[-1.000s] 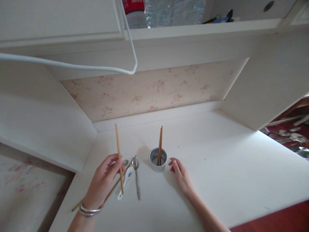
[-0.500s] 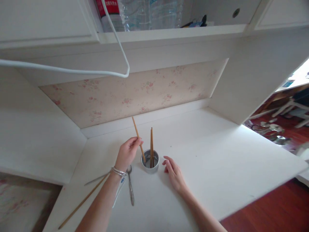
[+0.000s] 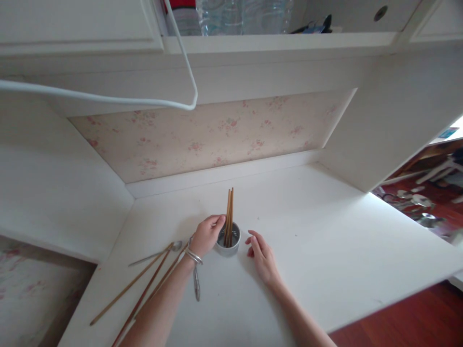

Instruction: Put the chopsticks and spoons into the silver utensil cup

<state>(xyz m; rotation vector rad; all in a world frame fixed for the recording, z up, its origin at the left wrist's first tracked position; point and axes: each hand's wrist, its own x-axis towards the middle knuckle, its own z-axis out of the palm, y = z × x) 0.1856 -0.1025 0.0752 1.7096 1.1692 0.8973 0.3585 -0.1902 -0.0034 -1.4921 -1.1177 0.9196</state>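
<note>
A grey metal cup [image 3: 227, 250] with holes in its wall stands on the white tabletop, and several wooden chopsticks [image 3: 229, 212] rise from it in a bunch. My left hand [image 3: 207, 235] is at the cup's left rim, thumb and fingers pinched on a chopstick beside the others. To the right of the cup, my right hand [image 3: 263, 258] rests with loosely bent fingers, the index finger stretched out, holding nothing visible. More chopsticks [image 3: 130, 286] lie to the left, partly under my left forearm. One metal spoon [image 3: 177, 246] lies by them; another spoon's handle [image 3: 197, 285] shows beside my wrist.
A white bent rod or cable [image 3: 119, 100] hangs across the upper left. Clear plastic bottles [image 3: 242, 17] stand on the shelf above. White side panels [image 3: 361, 111] and a floral back wall [image 3: 224, 130] enclose the tabletop [image 3: 307, 241].
The chopstick in my left hand has moved right, from the cup's left side to upright against the bunch. More chopsticks on the table now show. My right hand stays nearly still.
</note>
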